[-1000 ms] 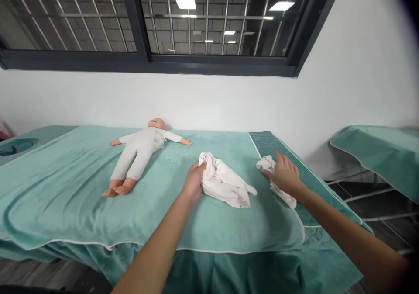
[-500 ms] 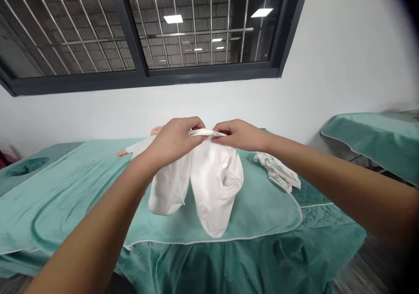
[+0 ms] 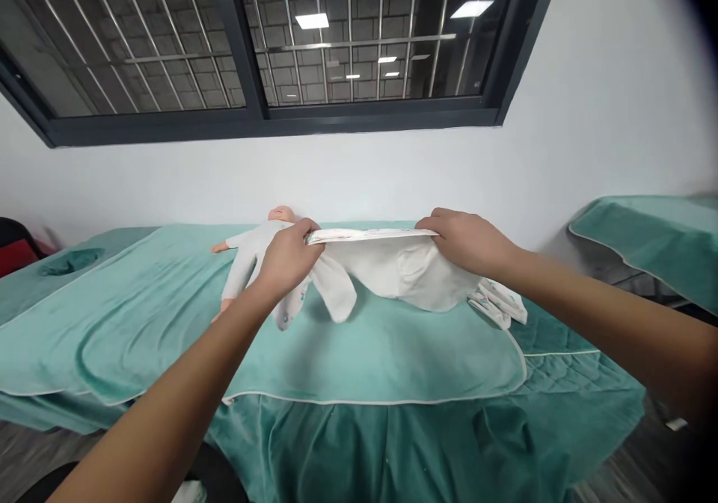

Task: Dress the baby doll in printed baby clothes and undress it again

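Observation:
Stretched between my two hands is a white baby garment [image 3: 387, 267], its edge pulled taut above the bed. My left hand [image 3: 292, 256] pinches one end of that edge; my right hand [image 3: 465, 238] grips the other end. White flaps with a small print hang below, and I cannot make out the garment's exact kind. Behind my left hand lies a baby doll [image 3: 252, 245] in a pale suit, on its back, partly hidden by my hand and wrist. A folded white printed cloth [image 3: 499, 301] rests just beyond the garment's right end.
A light green blanket [image 3: 387, 368] covers the bed, over a darker green cover [image 3: 437, 443]. The white wall and a barred window [image 3: 364, 118] stand behind. Another green-covered bed [image 3: 645, 226] is at the right, and a red and black object [image 3: 16, 256] at the far left.
My hands have moved apart, spreading the garment's edge from bunched to taut. The hanging cloth has swung upward and outward. More of the doll shows now.

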The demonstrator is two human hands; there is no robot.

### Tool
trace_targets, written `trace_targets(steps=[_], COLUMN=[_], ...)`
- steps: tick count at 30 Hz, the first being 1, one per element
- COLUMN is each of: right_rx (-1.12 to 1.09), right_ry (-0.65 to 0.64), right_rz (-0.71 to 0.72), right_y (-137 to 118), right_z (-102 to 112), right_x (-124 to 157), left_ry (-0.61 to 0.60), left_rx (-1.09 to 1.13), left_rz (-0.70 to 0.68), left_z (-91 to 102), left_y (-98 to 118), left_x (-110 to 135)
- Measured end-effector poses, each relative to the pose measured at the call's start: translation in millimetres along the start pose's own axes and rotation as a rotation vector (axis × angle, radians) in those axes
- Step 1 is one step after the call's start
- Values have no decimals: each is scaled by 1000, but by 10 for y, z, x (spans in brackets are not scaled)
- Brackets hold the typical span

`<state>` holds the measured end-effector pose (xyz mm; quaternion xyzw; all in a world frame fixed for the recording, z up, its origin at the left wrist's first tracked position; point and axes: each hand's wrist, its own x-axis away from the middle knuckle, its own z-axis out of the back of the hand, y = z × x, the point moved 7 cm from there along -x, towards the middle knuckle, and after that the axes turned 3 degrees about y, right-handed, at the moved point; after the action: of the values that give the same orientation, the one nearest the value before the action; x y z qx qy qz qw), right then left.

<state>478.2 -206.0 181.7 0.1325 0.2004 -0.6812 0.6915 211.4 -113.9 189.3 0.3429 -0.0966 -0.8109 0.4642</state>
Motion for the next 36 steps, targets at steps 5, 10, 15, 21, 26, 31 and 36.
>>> trace_targets(steps=[5, 10, 15, 21, 26, 31, 36], right_rx=[-128, -388, -147, 16, -250, -248, -221], right_ry=[-49, -82, -131, 31, -38, -106, -93], right_rz=[-125, -426, -410, -61, -167, -363, -344], right_y=[389, 867, 946, 194, -43, 165, 189], right_z=[-162, -460, -962, -1909, -2667, -2806, -2690], right_x=[97, 37, -201, -198, -141, -201, -247], left_ry=[-96, -287, -247, 5, -64, 68, 28], left_rx=[316, 502, 4, -220, 426, 672, 502], left_rz=[195, 403, 340, 25, 30, 283, 246], left_z=[-202, -514, -799, -1583, -2417, -2534, -2452], left_y=[-369, -723, -1025, -878, -739, -945, -1040], left_x=[35, -30, -314, -177, 87, 12, -180])
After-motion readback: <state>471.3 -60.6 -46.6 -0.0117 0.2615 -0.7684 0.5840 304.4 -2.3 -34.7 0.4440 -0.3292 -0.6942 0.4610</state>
